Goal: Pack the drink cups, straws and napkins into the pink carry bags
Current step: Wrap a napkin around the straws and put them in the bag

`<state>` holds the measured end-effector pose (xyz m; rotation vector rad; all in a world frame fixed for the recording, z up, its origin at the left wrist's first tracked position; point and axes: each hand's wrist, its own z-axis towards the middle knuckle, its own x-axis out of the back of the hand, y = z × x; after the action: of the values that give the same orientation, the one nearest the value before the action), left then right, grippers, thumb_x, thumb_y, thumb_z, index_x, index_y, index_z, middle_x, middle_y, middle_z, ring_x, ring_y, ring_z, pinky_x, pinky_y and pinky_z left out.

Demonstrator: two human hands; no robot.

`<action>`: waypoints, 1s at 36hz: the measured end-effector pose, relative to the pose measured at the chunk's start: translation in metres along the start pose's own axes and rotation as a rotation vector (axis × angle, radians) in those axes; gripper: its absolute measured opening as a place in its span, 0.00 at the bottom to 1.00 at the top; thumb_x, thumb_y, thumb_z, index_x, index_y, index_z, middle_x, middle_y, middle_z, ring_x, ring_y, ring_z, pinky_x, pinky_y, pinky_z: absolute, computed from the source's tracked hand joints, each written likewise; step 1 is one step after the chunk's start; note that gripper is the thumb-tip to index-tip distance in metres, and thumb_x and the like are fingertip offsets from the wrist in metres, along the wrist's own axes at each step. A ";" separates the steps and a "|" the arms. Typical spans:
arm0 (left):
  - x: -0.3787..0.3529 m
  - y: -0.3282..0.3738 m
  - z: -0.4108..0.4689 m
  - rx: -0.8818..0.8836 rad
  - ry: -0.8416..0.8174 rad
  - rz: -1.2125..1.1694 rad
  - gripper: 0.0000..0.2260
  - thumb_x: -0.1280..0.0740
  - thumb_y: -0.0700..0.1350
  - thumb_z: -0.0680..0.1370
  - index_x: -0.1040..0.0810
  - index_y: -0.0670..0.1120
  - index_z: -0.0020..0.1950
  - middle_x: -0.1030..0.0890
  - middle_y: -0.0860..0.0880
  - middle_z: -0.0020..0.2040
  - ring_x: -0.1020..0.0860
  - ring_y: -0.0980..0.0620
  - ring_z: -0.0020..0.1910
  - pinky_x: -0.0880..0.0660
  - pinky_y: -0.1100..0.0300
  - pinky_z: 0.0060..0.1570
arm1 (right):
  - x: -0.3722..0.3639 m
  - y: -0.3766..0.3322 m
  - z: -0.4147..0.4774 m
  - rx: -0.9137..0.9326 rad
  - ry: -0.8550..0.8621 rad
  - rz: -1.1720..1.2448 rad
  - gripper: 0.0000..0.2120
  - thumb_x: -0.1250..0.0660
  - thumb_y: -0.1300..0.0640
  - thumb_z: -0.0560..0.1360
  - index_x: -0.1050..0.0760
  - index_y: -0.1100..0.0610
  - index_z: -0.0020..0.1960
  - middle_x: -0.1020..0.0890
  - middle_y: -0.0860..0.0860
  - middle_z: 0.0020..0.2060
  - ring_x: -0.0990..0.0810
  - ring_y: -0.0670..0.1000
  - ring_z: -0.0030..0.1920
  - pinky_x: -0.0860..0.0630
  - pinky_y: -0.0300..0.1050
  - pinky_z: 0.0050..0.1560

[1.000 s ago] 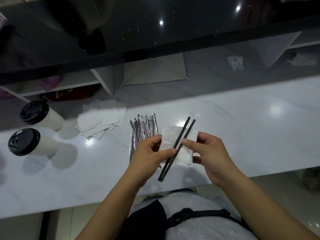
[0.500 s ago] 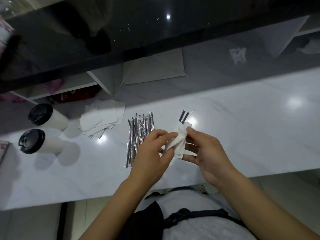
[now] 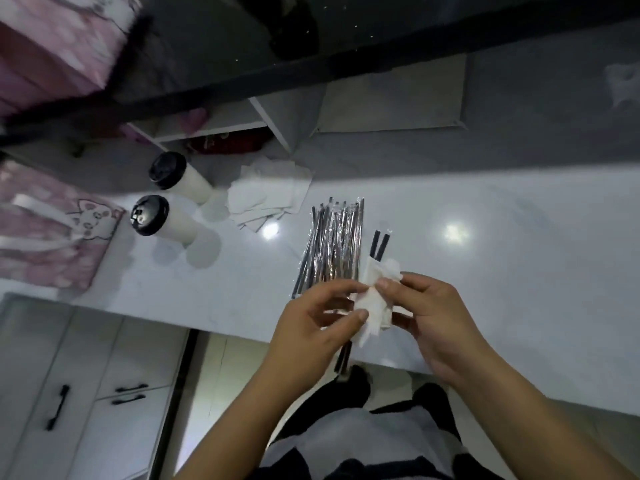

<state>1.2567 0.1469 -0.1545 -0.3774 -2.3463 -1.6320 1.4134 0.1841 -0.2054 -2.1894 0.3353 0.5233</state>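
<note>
My left hand (image 3: 313, 318) and my right hand (image 3: 431, 318) both pinch a white napkin (image 3: 375, 303) folded around two black wrapped straws (image 3: 379, 242), whose ends stick out above and below it. Just behind lies a bundle of wrapped straws (image 3: 332, 242) on the white counter (image 3: 502, 258). A loose pile of napkins (image 3: 268, 195) sits further back. Two white drink cups with black lids (image 3: 162, 216) stand at the left. Beside them, at the left edge, is a pink carry bag (image 3: 52, 233) with a cat print.
A second pink bag (image 3: 55, 39) rests on the dark raised ledge (image 3: 311, 69) at the top left. White cabinet doors with black handles (image 3: 62, 403) are below the counter's left end. A crumpled tissue (image 3: 621, 81) lies at the far right.
The napkin, flat under the two straws a second ago, is now folded around them. The view has swung left, bringing the pink bags into sight.
</note>
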 end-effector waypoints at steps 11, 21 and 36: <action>0.071 -0.025 -0.027 0.104 0.168 -0.375 0.17 0.27 0.32 0.73 0.27 0.47 0.57 0.14 0.43 0.42 0.15 0.47 0.41 0.19 0.58 0.42 | -0.085 0.018 -0.006 0.057 -0.152 -0.269 0.15 0.25 0.56 0.66 0.16 0.60 0.51 0.13 0.57 0.46 0.15 0.56 0.47 0.19 0.53 0.53; 0.226 -0.113 -0.086 0.031 0.328 -0.547 0.18 0.27 0.35 0.74 0.26 0.51 0.60 0.14 0.43 0.45 0.15 0.46 0.46 0.19 0.54 0.46 | -0.236 0.101 -0.011 0.079 -0.287 -0.429 0.20 0.21 0.59 0.65 0.17 0.62 0.55 0.15 0.60 0.51 0.17 0.62 0.56 0.23 0.58 0.62; 0.432 -0.202 -0.147 -0.100 0.572 -0.687 0.20 0.24 0.37 0.72 0.23 0.52 0.60 0.15 0.43 0.41 0.16 0.48 0.40 0.20 0.57 0.44 | -0.490 0.201 -0.011 0.217 -0.558 -0.668 0.18 0.23 0.64 0.65 0.17 0.54 0.53 0.14 0.60 0.46 0.15 0.60 0.50 0.20 0.54 0.55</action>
<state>0.7912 -0.0312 -0.1286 0.8636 -2.0351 -1.7937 0.9040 0.0808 -0.1019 -1.7110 -0.5927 0.6421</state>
